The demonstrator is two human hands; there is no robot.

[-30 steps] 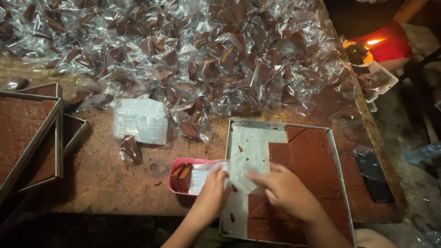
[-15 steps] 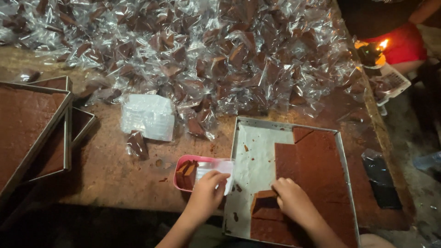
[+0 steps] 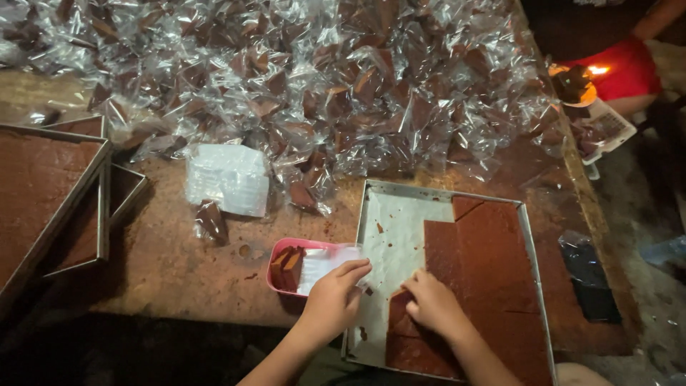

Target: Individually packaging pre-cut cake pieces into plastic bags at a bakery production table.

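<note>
My left hand pinches a clear plastic wrapper lying over a small pink tub that holds brown pieces. My right hand presses its fingertips on a cut square of the brown slab at the near left corner of the slab. The slab lies on white paper in a metal tray, with part of the paper bare.
A large heap of clear-wrapped brown pieces covers the far half of the wooden table. A stack of clear wrappers lies left of centre. Stacked trays of brown slab stand at left. A person in red sits beyond the far right corner.
My right hand has moved down from the bare paper onto the near cut piece of slab. My left hand stays at the pink tub with the wrapper.
</note>
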